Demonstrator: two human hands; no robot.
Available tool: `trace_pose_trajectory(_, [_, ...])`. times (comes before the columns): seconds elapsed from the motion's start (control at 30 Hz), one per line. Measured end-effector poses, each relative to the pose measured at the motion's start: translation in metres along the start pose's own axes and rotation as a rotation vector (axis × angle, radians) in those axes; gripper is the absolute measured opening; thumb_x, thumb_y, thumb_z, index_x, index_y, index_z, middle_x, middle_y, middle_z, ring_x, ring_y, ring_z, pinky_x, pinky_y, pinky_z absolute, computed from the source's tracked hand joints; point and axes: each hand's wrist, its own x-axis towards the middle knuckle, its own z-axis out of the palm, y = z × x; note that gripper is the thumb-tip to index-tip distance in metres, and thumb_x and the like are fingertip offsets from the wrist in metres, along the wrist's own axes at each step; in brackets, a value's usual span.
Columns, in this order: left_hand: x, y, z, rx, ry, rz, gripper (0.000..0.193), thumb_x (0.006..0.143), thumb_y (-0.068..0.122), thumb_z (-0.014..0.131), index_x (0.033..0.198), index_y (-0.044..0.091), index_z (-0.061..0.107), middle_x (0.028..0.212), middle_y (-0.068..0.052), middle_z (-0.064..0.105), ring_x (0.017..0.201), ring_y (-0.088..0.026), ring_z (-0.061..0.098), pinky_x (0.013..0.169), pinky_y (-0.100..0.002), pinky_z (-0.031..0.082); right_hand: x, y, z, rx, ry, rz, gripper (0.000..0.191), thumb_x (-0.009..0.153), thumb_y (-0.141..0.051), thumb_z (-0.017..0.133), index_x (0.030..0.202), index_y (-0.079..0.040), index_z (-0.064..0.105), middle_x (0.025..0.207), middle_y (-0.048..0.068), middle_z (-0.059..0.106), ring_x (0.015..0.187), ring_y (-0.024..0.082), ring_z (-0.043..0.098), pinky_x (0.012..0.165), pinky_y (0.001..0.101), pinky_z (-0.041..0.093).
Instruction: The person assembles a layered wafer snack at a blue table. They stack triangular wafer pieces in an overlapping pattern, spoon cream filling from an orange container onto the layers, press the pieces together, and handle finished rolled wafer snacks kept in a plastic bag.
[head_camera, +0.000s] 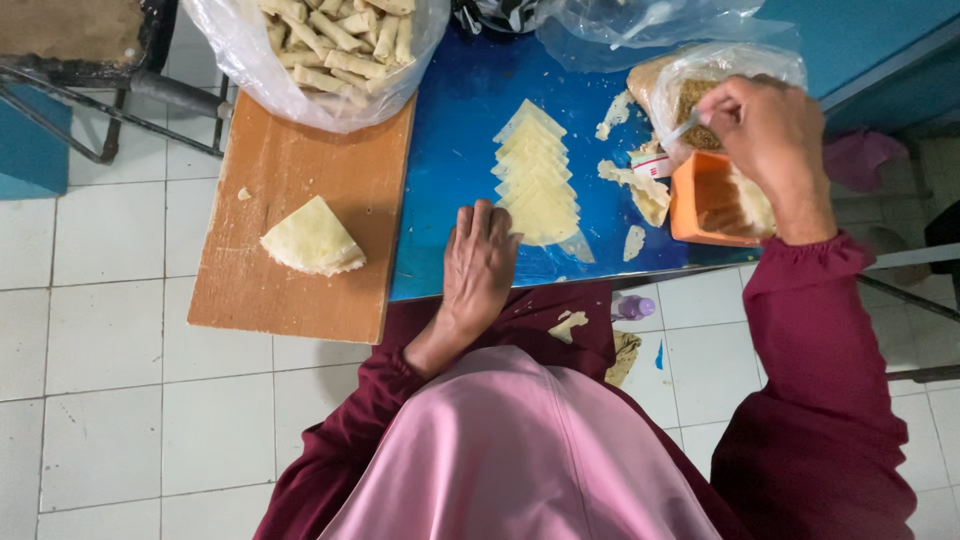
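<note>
In the head view, the left hand (480, 262) lies palm down and flat on the blue worktop (450, 140), close to its near edge, fingers spread and holding nothing. Its fingertips touch the nearest sheet of a row of pale triangular pastry wrappers (535, 175), which overlap one another in a line running from the near edge toward the middle of the worktop.

The right hand (770, 140) is raised over the right end of the worktop, fingers curled tight around the handle of a spoon (682, 128). The spoon's bowl dips into a clear plastic bag of brown filling (690, 95) that stands open near the far right corner. Just below that hand sits an orange container (705, 200), touching the near edge on the right. Torn wrapper scraps (635, 185) lie between the row of wrappers and the orange container.

On the left, a wooden board (290, 180) rests against the worktop's left edge. A folded stack of round wrappers (312, 238) lies near the middle of the board. At its far end stands a large clear bag of rolled pastry sticks (335, 45).

Dark red sleeves cover both arms, and a pink cloth fills the bottom of the view.
</note>
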Motion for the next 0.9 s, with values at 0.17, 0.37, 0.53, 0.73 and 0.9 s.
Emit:
trace_pose_trajectory(0.17, [0.0,0.001,0.003,0.068,-0.018,-0.026,0.015,0.093,0.011,0.068,0.101,0.004,0.057,0.106,-0.013,0.052,0.098,-0.031,0.053,0.083,-0.043,0.047,-0.018,-0.017,0.028,0.121,0.123,-0.251,0.027,0.089,-0.022,0.082,0.11,-0.009,0.073,0.104,0.011,0.066,0.082,0.02,0.069,0.076,0.0356,0.056])
trace_pose_trajectory(0.37, [0.001,0.001,0.003,0.091,0.037,-0.041,0.022,0.09,0.016,0.07,0.102,0.003,0.058,0.108,-0.014,0.053,0.099,-0.033,0.054,0.08,-0.044,0.046,-0.027,-0.02,0.028,0.037,0.292,-0.244,0.01,0.104,-0.007,0.079,0.1,-0.005,0.07,0.105,0.009,0.067,0.088,0.023,0.068,0.079,0.0351,0.057])
trace_pose_trajectory(0.53, [0.001,-0.001,0.004,0.119,-0.008,-0.05,0.017,0.092,0.014,0.068,0.1,0.003,0.058,0.107,-0.013,0.053,0.099,-0.032,0.054,0.079,-0.044,0.046,-0.047,0.018,0.009,-0.14,0.472,-0.159,0.017,0.099,0.001,0.074,0.115,-0.002,0.071,0.109,0.014,0.066,0.094,0.026,0.067,0.082,0.0388,0.056])
trace_pose_trajectory(0.73, [0.002,-0.001,0.007,0.129,0.02,-0.001,0.009,0.093,0.01,0.064,0.097,0.005,0.057,0.103,-0.012,0.056,0.097,-0.031,0.055,0.081,-0.043,0.046,-0.051,0.056,0.014,-0.299,0.462,-0.076,0.007,0.102,-0.005,0.075,0.105,-0.011,0.075,0.099,0.005,0.069,0.093,0.021,0.064,0.094,0.0433,0.046])
trace_pose_trajectory(0.9, [0.002,-0.001,0.005,0.05,0.022,0.038,0.009,0.091,0.005,0.063,0.097,0.003,0.056,0.1,-0.013,0.057,0.096,-0.032,0.055,0.081,-0.043,0.049,-0.053,0.059,0.014,-0.361,0.462,-0.09,0.005,0.1,-0.012,0.08,0.103,-0.016,0.078,0.097,0.001,0.073,0.095,0.021,0.064,0.102,0.0444,0.037])
